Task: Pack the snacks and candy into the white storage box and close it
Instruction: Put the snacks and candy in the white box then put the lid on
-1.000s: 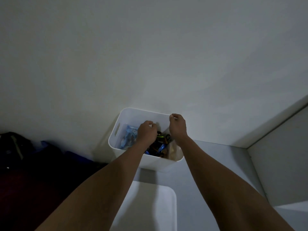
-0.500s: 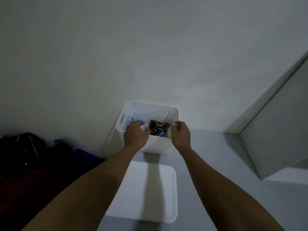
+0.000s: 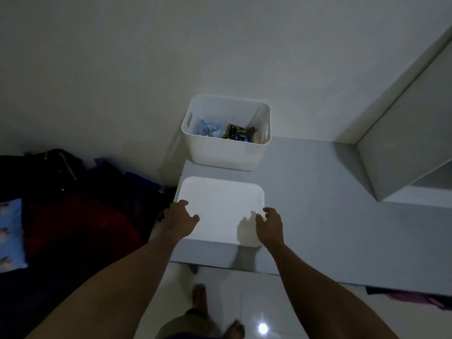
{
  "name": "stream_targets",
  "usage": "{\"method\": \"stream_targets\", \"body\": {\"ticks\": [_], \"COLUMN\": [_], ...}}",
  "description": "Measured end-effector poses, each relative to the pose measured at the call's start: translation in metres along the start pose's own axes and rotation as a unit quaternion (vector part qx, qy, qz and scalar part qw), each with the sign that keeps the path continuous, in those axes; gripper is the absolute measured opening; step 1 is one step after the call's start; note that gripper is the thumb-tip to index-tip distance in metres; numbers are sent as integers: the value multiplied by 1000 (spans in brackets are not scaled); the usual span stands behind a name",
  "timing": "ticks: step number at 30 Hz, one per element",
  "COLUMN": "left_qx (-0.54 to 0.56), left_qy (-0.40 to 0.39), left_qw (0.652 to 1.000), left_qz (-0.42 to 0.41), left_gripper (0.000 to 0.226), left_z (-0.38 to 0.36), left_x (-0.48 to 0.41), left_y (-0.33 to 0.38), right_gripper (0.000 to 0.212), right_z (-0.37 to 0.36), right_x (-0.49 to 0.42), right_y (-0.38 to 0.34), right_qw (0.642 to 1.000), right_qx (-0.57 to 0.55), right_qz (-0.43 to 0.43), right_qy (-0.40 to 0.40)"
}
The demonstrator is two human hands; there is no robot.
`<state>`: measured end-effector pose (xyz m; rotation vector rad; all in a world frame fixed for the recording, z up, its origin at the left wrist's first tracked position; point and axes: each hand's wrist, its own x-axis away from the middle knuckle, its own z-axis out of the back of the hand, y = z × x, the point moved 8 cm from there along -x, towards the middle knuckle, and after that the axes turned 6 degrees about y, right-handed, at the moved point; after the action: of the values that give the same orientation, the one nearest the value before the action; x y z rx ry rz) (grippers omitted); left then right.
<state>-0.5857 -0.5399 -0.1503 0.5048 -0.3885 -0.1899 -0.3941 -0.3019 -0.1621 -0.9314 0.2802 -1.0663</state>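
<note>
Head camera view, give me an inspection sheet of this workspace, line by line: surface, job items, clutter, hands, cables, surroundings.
Surface: grey table against a white wall, dim light.
Job's things: white storage box open at the table's far edge, holding a blue snack packet and dark candy wrappers; white lid lies flat on the table, nearer the person, apart from the box.
Clutter: nothing seen on the table besides box and lid.
Grippers: left hand open at the lid's left edge; right hand open at its right edge; contact cannot be told.
Cables: nothing seen.
Surroundings: dark bags and red fabric left of the table; glossy tiled floor below; white shelf unit at right.
</note>
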Motion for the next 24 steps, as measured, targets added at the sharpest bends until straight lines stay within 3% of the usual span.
{"method": "stream_targets", "body": {"ticks": [4, 7, 12, 19, 24], "left_qx": [0, 44, 22, -79, 3], "left_qy": [-44, -51, -73, -58, -38], "left_qw": [999, 997, 996, 994, 999], "left_qz": [25, 37, 36, 38, 35], "left_gripper": [89, 93, 107, 95, 93], "left_z": [-17, -23, -31, -34, -27], "left_x": [0, -14, -31, -40, -39], "left_y": [-30, -45, -43, -36, -41], "right_gripper": [47, 51, 57, 62, 66], "right_z": [-10, -17, -28, -37, -39], "right_x": [9, 4, -8, -16, -6], "right_y": [26, 32, 39, 35, 21], "right_qw": [999, 998, 994, 990, 988], "right_qx": [25, 40, 45, 55, 102], "right_qz": [-36, -56, -99, -126, -109], "right_qy": [-10, -4, 7, 26, 36]}}
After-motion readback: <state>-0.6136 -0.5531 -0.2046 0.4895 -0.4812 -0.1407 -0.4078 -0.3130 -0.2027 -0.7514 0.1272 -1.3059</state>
